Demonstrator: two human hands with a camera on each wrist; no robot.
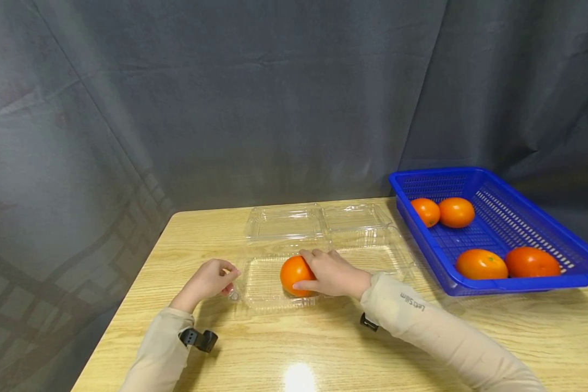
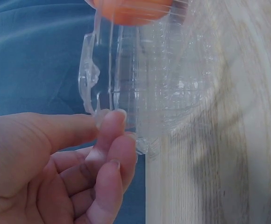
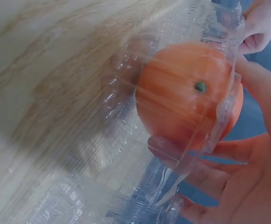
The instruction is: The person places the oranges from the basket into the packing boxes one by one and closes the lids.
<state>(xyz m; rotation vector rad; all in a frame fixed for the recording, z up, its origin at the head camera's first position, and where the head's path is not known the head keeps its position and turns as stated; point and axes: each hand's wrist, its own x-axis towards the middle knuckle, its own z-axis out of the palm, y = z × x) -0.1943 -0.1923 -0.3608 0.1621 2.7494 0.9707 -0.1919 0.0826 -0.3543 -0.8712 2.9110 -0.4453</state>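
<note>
My right hand (image 1: 330,270) grips an orange (image 1: 296,275) inside the left clear plastic clamshell container (image 1: 262,286). Thumb and fingers lie around its side, and the right wrist view shows the orange (image 3: 182,93) through the container's clear wall, its green stem end visible. With thumb and fingertips, my left hand (image 1: 213,280) pinches the left rim of the same container, as the left wrist view shows at its clear edge (image 2: 89,79). The container's lid (image 1: 284,223) lies folded open toward the back.
To the right stands a second clear clamshell (image 1: 372,256), its lid (image 1: 355,216) also open. A blue plastic basket (image 1: 436,261) holds several more oranges (image 1: 457,212) at the table's right side. A dark curtain (image 1: 274,109) hangs behind the wooden table (image 1: 255,348).
</note>
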